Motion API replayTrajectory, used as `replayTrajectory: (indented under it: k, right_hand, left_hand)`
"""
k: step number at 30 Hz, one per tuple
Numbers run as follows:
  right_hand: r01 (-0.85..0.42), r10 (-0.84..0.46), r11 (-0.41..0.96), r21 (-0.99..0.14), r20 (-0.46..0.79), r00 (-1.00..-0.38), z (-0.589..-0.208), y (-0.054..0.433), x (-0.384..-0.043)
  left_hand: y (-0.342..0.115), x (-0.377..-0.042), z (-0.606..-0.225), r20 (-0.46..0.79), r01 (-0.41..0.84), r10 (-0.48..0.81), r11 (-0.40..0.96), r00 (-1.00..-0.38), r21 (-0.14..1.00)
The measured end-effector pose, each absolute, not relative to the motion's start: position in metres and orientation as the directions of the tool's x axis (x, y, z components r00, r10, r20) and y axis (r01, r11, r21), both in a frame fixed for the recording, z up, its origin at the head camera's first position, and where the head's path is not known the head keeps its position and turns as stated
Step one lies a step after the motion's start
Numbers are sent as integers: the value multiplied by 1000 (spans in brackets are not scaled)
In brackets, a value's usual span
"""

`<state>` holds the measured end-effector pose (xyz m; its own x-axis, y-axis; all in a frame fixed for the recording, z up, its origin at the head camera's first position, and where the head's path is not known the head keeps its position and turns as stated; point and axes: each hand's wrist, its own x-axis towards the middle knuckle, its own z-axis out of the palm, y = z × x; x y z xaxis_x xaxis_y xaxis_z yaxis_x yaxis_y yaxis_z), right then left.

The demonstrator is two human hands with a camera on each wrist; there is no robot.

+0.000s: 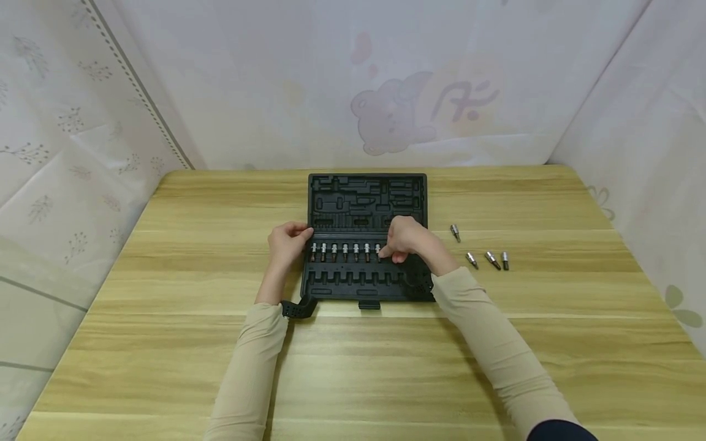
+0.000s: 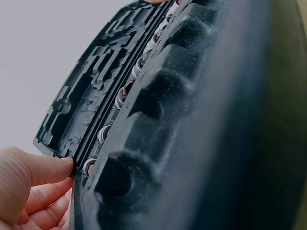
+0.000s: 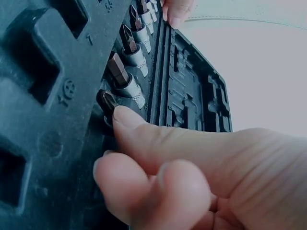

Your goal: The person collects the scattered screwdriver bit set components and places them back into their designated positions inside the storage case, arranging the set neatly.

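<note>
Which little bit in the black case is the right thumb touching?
The rightmost bit showing in the case: the right hand touches its dark tip with the thumb. The six other bits to its left lie untouched.

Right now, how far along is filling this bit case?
Done: six bits sit in a row in the open case. In hand: the right hand has its thumb on a seventh bit in that row, while the left hand holds the case's edge. Left, apparently: four loose bits lying on the table.
</note>
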<state>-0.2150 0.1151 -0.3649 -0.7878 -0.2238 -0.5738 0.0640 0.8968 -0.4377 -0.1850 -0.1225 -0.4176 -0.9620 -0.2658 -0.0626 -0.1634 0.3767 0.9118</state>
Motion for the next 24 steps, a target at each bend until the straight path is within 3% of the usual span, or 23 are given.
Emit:
replayTrajectory:
  k: [5, 12, 24]
  right_hand:
    - [67, -224, 895, -442, -574, -788, -364, 116, -215]
    - [138, -226, 834, -535, -559, -798, -360, 126, -214]
    - [94, -286, 767, -635, -469, -836, -355, 153, -218]
  left_hand:
    - [-123, -185, -417, -64, -165, -267, 376, -961, 912]
    - [-122, -185, -418, -66, -163, -260, 370, -963, 915]
    - [-122, -184, -417, -61, -158, -256, 379, -965, 912]
